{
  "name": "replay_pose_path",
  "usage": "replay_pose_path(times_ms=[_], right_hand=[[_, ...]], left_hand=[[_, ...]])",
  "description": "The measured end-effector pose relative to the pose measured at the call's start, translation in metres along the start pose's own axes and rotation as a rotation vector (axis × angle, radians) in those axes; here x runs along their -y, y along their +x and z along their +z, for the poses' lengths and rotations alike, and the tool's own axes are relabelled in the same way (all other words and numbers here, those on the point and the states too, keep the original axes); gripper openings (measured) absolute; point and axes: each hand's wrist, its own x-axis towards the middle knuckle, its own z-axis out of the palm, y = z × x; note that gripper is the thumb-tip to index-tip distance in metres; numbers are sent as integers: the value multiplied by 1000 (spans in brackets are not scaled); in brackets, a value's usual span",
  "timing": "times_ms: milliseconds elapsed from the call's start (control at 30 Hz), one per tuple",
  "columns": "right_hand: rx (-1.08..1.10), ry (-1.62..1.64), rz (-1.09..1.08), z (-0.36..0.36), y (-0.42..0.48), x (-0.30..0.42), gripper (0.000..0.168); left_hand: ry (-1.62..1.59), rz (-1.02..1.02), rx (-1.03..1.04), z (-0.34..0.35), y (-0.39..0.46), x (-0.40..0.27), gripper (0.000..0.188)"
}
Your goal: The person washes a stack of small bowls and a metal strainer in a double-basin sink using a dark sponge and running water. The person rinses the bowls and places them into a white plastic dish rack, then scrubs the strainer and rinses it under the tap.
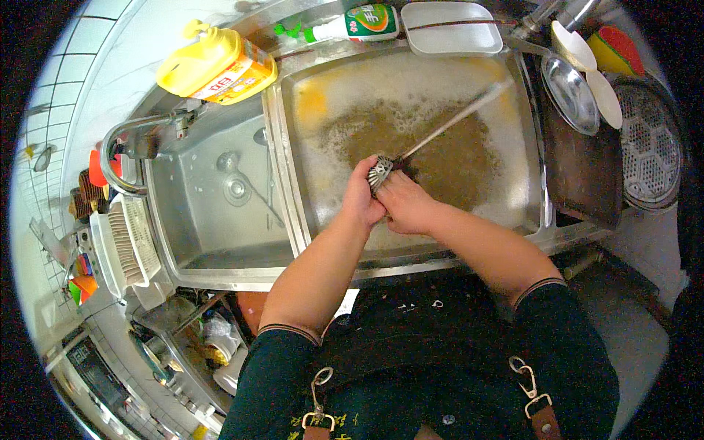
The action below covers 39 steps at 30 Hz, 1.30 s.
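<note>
Both hands are together over the right sink basin (531, 165), which holds murky brown water with foam at its sides. My left hand (363, 195) grips a slotted metal utensil head (380, 174), its thumb along the near-left side. My right hand (410, 203) presses close against the same piece from the right; its fingertips are partly hidden. A long, thin rod (454, 118), blurred, runs from beside the slotted head toward the basin's far right corner; it looks like a handle, but the join is hidden. Something dark (408, 165) shows just beyond my right fingers, too unclear to name.
The left basin (214, 225) holds a ladle (228, 161) near its drain, under a curved faucet (113, 143). Behind stand a yellow detergent jug (220, 66), a lying bottle (368, 23) and a white tray (454, 41). A metal bowl (569, 93) sits right; plastic baskets (129, 242) left.
</note>
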Motion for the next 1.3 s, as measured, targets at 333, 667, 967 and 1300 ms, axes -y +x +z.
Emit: replay_pose_path(times_ms=[333,667,967,1300], right_hand=[[-120,-34,-122,1,-10,-24,31],[323,-282,-70,-15,-29,-40,11],[-3,347,883,6,-23,-65,30],[-425,1958,639,-33,16,20,64]], left_hand=[[49,45,39,6,9,1,24],[133,171,-190,-24,11,-22,19],[115,287,-151,-38,-4,-17,21],[172,503,50,21,-27,11,33]])
